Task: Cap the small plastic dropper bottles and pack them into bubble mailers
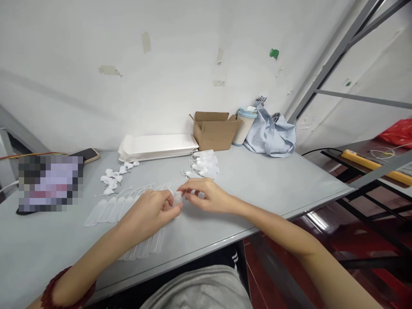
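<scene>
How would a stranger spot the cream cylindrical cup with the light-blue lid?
Find the grey table against the white wall and look to its far edge. There, the cream cylindrical cup stands between an open brown cardboard box and a crumpled pale-blue fabric bundle. Unlike those angular and soft neighbours, it is round, topped by a light-blue lid.

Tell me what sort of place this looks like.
Probably a small workshop or packing bench: translucent plastic pieces lie in rows on a grey table, near small white pieces and an open cardboard box.
</scene>
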A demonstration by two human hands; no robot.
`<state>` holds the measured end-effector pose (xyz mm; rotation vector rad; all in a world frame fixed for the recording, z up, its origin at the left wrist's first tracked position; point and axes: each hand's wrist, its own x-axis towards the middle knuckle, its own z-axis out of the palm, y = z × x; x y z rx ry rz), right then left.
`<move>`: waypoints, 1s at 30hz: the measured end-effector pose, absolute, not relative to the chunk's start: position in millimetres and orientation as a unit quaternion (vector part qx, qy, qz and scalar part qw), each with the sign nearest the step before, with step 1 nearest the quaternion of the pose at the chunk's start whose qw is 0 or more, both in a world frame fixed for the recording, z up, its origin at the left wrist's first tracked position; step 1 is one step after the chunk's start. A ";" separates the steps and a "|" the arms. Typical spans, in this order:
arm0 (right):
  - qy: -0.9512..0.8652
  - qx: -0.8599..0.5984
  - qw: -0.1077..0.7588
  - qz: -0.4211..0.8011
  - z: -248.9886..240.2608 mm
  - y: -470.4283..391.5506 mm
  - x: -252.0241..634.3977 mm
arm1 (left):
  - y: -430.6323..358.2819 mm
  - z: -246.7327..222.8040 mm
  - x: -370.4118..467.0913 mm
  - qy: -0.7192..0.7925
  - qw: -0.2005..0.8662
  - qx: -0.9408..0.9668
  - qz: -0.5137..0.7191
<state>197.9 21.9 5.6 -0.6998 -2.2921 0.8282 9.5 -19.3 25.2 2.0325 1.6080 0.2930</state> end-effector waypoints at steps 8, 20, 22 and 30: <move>-0.787 -0.282 0.346 0.426 6.9 23.1 195.8 | -21.7 22.1 13.9 0.567 0.262 0.770 0.132; -0.772 -0.283 0.358 0.442 10.7 20.4 197.9 | -20.1 18.9 13.6 0.519 0.266 0.773 0.247; -0.766 -0.277 0.371 0.446 10.4 20.6 198.3 | -20.6 19.7 12.9 0.513 0.288 0.760 0.276; -0.721 -0.271 0.394 0.501 3.5 25.1 198.4 | -20.5 23.1 12.3 0.529 0.355 0.671 0.378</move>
